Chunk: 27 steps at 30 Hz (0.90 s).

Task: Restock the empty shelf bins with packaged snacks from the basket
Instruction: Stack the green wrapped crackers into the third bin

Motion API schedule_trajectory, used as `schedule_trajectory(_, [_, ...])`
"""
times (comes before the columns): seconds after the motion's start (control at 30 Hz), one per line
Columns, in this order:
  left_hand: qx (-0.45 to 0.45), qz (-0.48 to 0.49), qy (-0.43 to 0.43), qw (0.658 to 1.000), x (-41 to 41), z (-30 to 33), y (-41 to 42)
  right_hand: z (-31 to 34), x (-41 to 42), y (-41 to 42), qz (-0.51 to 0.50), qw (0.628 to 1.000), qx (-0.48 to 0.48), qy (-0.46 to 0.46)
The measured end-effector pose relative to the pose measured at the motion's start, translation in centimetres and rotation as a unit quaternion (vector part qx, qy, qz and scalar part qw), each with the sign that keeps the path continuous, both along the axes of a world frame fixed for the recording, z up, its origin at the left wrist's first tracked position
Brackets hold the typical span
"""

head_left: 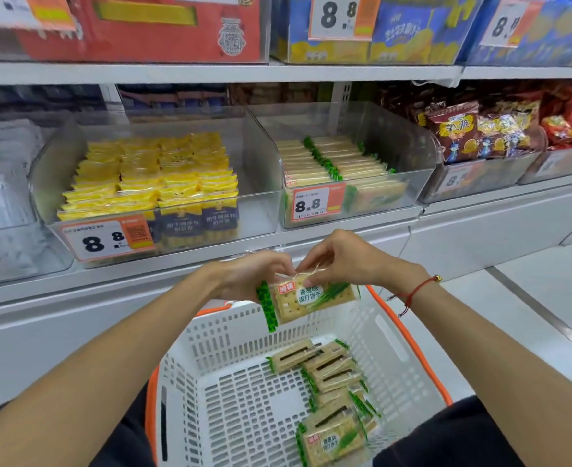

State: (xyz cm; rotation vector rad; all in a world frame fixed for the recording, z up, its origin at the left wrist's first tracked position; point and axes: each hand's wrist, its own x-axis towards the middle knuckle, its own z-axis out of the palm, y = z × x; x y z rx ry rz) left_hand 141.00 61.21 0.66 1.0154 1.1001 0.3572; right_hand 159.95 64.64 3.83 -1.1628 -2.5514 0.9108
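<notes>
Pinching one cracker pack [306, 298] with both hands' fingers [306, 264] above the basket [210, 335], below half-filled bins [422, 183].

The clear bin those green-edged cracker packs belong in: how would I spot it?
Find the middle shelf, with a row of clear bins. Right of the bin of yellow packs sits the cracker bin, above the right hand. Only it holds pale packs with green ends, like the pack being held.

Left hand [247, 276] and right hand [340, 261] pinch a cracker pack [306, 299] above the basket [389, 335].
</notes>
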Motion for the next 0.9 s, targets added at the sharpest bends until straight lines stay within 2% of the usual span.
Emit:
schedule_trajectory(0.1, [0.057, -0.048, 0.056, 0.996, 0.2, 0.1, 0.0, -0.2, 0.5, 0.4, -0.025, 0.991, 0.130, 0.001])
schedule_trajectory(0.17, [0.068, -0.049, 0.060, 0.995, 0.4, 0.1, 0.1, -0.2, 1.0, 1.1, -0.025, 0.979, 0.201, -0.010])
schedule_trajectory(0.33, [0.113, 0.002, 0.051, 0.992, 1.4, 1.1, -0.4, 1.4, 2.9, 1.5, -0.125, 0.991, 0.051, -0.018])
schedule_trajectory(0.4, [0.148, 0.017, 0.064, 0.987, 1.3, 2.1, 0.1, 2.5, 3.8, 1.9, -0.160, 0.982, -0.066, 0.071])
schedule_trajectory(0.5, [0.194, 0.041, 0.072, 0.978, 1.2, 4.7, 2.2, 3.6, 4.8, 3.2, -0.120, 0.947, -0.221, 0.199])
schedule_trajectory(0.6, [0.250, 0.016, 0.101, 0.963, 1.7, 7.3, 5.0, 4.0, 5.1, 4.8, -0.109, 0.937, -0.216, 0.253])
schedule_trajectory(0.7, [0.330, -0.040, 0.169, 0.928, 2.2, 9.4, 7.8, 4.5, 5.6, 6.7, -0.117, 0.929, -0.186, 0.297])
schedule_trajectory(0.77, [0.373, -0.046, 0.186, 0.908, 2.3, 10.9, 9.6, 5.2, 5.8, 8.3, -0.120, 0.920, -0.169, 0.332])
schedule_trajectory(0.9, [0.472, -0.025, 0.263, 0.841, 2.3, 13.3, 13.6, 7.2, 5.2, 12.7, -0.121, 0.915, -0.124, 0.364])
